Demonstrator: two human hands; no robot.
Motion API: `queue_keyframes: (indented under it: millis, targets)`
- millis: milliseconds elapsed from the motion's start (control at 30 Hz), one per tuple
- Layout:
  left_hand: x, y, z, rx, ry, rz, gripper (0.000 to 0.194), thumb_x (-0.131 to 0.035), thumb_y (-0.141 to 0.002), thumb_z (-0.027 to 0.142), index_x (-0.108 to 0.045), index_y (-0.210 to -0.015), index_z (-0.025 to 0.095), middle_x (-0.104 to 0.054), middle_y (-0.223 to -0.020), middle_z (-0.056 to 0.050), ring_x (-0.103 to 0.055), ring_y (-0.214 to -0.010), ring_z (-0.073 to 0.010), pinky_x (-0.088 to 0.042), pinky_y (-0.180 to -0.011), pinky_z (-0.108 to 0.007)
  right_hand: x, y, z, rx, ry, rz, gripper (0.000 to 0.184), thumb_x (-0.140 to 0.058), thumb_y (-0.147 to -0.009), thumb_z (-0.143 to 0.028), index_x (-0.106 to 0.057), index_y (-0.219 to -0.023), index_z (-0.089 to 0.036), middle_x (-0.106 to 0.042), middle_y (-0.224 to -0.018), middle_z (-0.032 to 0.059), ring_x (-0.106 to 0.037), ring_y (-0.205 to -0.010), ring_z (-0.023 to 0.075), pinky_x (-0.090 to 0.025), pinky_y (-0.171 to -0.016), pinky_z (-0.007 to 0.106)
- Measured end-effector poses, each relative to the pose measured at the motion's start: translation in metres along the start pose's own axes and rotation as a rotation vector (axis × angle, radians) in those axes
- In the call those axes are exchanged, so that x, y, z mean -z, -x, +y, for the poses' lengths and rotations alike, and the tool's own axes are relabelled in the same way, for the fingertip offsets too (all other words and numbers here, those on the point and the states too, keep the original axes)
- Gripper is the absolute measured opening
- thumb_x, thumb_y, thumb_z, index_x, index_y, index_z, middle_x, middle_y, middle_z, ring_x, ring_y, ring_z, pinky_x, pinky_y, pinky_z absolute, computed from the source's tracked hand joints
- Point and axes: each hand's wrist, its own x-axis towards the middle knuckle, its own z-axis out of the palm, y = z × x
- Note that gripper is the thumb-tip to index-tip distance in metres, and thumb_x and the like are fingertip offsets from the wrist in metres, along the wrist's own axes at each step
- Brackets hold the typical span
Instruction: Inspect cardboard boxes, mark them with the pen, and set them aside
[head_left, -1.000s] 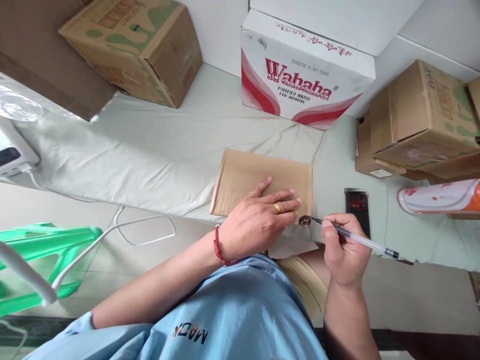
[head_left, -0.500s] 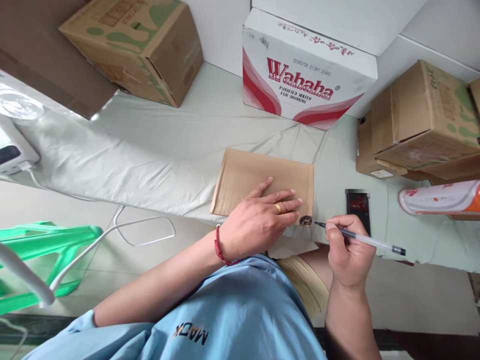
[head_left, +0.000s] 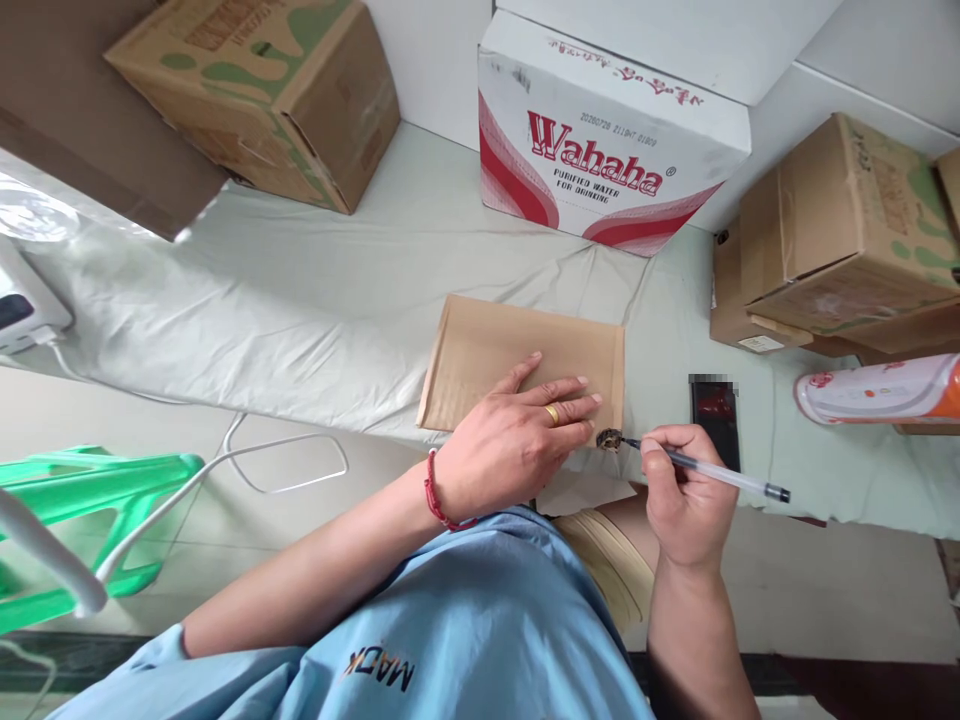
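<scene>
A brown paper envelope (head_left: pixel 495 345) lies on the cloth-covered table, close to its near edge. My left hand (head_left: pixel 514 440) rests flat on it with fingers spread, a gold ring on one finger. At the envelope's near right corner is a dark, black-and-brown patch (head_left: pixel 608 439) with a ragged look. My right hand (head_left: pixel 690 490) grips a clear-barrelled pen (head_left: pixel 731 475) with a black end. The pen's tip reaches the right side of the dark patch; whether it presses on the paper I cannot tell.
A white and red water carton (head_left: pixel 600 140) stands at the back. Brown cardboard boxes (head_left: pixel 300 110) sit on both sides. A black phone-like object (head_left: pixel 715 420) and a white and orange cylindrical pack (head_left: pixel 877 390) lie on the right. A green plastic stool (head_left: pixel 97 500) stands at lower left.
My right hand has moved a little left with the pen, bringing its tip from beside the dark patch to its edge. My left hand stays flat on the envelope.
</scene>
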Motion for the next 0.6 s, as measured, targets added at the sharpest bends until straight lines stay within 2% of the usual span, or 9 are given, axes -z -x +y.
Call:
queue_keyframes:
  millis: [233,367,600]
  targets:
    - [-0.0004,0.0003,-0.0005,0.001,-0.007,0.003,0.021,-0.058,-0.11,0.015,-0.077,-0.116,0.021,-0.076,-0.149,-0.003,-0.066,-0.149,-0.0247,-0.021,-0.144,-0.056,-0.001,-0.0007,0.0015,0.01,-0.003,0.007,0.013,-0.069,-0.097,-0.026,-0.07,-0.085,-0.021,-0.058,-0.063,-0.0055,-0.049,-0.05,0.0097,-0.04,-0.049,0.022]
    - [-0.001,-0.0002,-0.0003,0.001,0.005,0.001,0.021,-0.057,-0.11,0.015,-0.076,-0.116,0.021,-0.077,-0.149,-0.002,-0.066,-0.149,-0.0258,-0.02,-0.144,-0.057,0.001,-0.0028,0.0005,0.019,-0.049,-0.044,0.015,-0.068,-0.099,-0.025,-0.069,-0.084,-0.022,-0.056,-0.061,-0.0064,-0.046,-0.05,0.009,-0.039,-0.049,0.022]
    - [-0.0005,-0.0011,-0.0018,0.019,0.044,-0.014,0.02,-0.061,-0.107,0.014,-0.075,-0.12,0.019,-0.077,-0.149,-0.003,-0.065,-0.15,-0.0276,-0.015,-0.146,-0.057,-0.0019,-0.0069,0.0046,0.048,-0.169,-0.152,0.01,-0.069,-0.102,-0.026,-0.072,-0.093,-0.023,-0.064,-0.07,-0.0051,-0.053,-0.056,0.0091,-0.044,-0.054,0.02]
